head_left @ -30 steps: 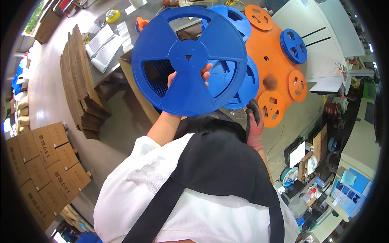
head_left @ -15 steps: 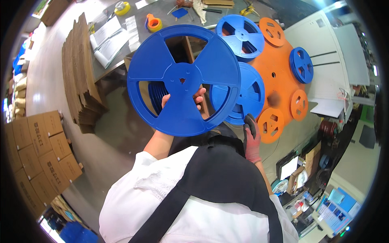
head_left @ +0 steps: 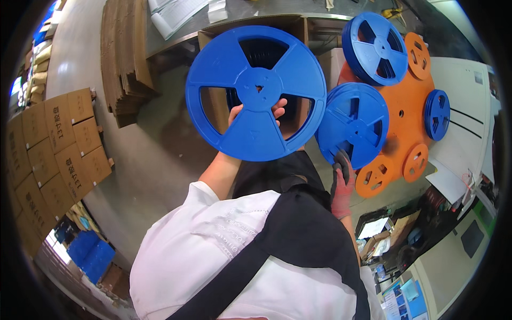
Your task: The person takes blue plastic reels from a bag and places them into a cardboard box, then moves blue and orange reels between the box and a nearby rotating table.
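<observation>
My bare left hand [head_left: 258, 113] is closed around a large blue reel [head_left: 254, 134], its fingers showing through the two side windows. The reel faces me, held over an open cardboard box [head_left: 213, 109]; dark blue reels are partly visible inside through the windows. To the right, my right hand [head_left: 342, 184], in a red and grey glove, has its fingers at the lower rim of another blue reel [head_left: 368, 101]. That reel is the front one of a stack on an orange round rack [head_left: 397, 98]. The fingertips are pressed together at the rim, partly hidden in its shadow.
Another blue reel stack [head_left: 381, 50], a smaller blue one [head_left: 437, 114] and orange discs [head_left: 373, 176] sit around the rack. Flattened cardboard [head_left: 124, 58] stands left of the box, below a metal table [head_left: 240, 10] with papers. Stacked cartons [head_left: 58, 154] are at far left.
My view has shifted, so the rack and reels appear further right. My left hand still holds its reel, now nearer the box. The right hand stays at the rack's reel.
</observation>
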Action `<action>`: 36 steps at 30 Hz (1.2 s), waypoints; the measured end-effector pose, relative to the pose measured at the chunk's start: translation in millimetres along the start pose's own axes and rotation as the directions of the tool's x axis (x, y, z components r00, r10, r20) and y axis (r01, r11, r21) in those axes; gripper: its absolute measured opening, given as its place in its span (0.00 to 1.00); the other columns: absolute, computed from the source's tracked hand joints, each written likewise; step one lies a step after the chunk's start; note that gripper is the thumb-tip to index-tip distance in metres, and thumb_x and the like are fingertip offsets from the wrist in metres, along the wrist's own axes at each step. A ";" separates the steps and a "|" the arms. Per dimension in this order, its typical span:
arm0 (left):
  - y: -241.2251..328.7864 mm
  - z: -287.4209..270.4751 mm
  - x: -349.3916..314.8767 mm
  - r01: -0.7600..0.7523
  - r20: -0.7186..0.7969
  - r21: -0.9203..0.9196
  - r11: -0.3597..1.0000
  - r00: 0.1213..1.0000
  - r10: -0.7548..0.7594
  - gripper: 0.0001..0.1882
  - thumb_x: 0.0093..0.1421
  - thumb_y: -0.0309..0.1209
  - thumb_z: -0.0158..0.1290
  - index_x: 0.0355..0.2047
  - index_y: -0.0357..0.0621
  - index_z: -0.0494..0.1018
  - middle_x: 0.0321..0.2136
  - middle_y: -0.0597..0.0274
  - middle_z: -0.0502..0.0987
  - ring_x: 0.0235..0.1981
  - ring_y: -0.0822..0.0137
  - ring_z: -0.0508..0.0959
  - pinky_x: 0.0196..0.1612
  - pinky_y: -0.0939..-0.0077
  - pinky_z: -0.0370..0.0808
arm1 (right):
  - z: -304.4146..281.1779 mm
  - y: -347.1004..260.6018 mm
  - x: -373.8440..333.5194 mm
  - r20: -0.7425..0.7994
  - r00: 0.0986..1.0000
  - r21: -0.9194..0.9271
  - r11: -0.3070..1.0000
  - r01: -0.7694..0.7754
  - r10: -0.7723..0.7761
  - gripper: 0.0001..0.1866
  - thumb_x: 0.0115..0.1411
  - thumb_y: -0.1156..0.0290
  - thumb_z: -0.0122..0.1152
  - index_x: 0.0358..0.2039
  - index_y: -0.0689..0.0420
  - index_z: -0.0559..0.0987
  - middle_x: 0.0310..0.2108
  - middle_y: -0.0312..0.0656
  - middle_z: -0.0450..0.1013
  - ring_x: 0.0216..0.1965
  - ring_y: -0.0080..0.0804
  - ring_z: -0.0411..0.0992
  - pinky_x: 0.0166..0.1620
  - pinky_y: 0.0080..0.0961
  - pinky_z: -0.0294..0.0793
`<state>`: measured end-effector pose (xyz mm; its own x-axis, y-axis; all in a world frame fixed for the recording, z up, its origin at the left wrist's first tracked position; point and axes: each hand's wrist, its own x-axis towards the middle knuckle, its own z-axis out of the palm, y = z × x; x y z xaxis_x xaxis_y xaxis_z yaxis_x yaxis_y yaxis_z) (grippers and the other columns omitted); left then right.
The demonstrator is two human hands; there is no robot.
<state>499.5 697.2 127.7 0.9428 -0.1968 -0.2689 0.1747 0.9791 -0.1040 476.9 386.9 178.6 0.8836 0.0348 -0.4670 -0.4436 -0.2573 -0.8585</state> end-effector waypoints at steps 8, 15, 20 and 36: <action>30.5 -36.7 -23.5 -0.040 -0.140 0.009 0.999 0.989 0.041 0.38 0.60 0.44 0.48 0.66 0.36 0.53 0.62 0.38 0.61 0.58 0.50 0.72 0.57 0.57 0.74 | 10.4 2.2 7.8 -0.029 1.000 -0.081 0.997 -0.013 0.011 0.22 0.64 0.75 0.50 0.58 0.63 0.70 0.59 0.46 0.67 0.60 0.35 0.64 0.61 0.28 0.61; 71.7 -105.5 -15.7 -0.026 -0.404 0.463 0.886 0.883 0.237 0.33 0.63 0.41 0.47 0.64 0.36 0.57 0.59 0.44 0.68 0.57 0.51 0.72 0.54 0.59 0.75 | 18.3 1.1 2.2 -0.067 0.988 -0.097 0.985 -0.142 0.136 0.21 0.64 0.74 0.50 0.57 0.64 0.71 0.56 0.47 0.70 0.58 0.36 0.67 0.60 0.29 0.63; 100.4 -168.1 44.4 -0.047 -0.473 0.663 0.747 0.748 0.466 0.20 0.56 0.39 0.54 0.49 0.51 0.68 0.33 0.64 0.74 0.38 0.64 0.79 0.38 0.72 0.77 | 10.0 30.3 -10.5 -0.073 0.967 0.018 0.969 -0.245 0.245 0.22 0.65 0.74 0.48 0.60 0.64 0.67 0.58 0.47 0.68 0.58 0.35 0.66 0.61 0.28 0.63; 125.5 -272.0 106.9 0.094 -0.634 0.540 0.836 0.699 0.331 0.23 0.58 0.48 0.53 0.47 0.46 0.72 0.42 0.55 0.77 0.47 0.56 0.76 0.49 0.58 0.74 | 6.2 37.3 -27.7 -0.148 0.922 -0.004 0.933 -0.361 0.356 0.24 0.64 0.76 0.48 0.61 0.65 0.66 0.60 0.47 0.66 0.61 0.35 0.64 0.62 0.28 0.61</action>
<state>545.1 785.1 -174.6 0.5374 0.1536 -0.8292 0.3879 0.8281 0.4048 435.0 382.4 158.2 0.6793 -0.2029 -0.7053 -0.7320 -0.2564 -0.6312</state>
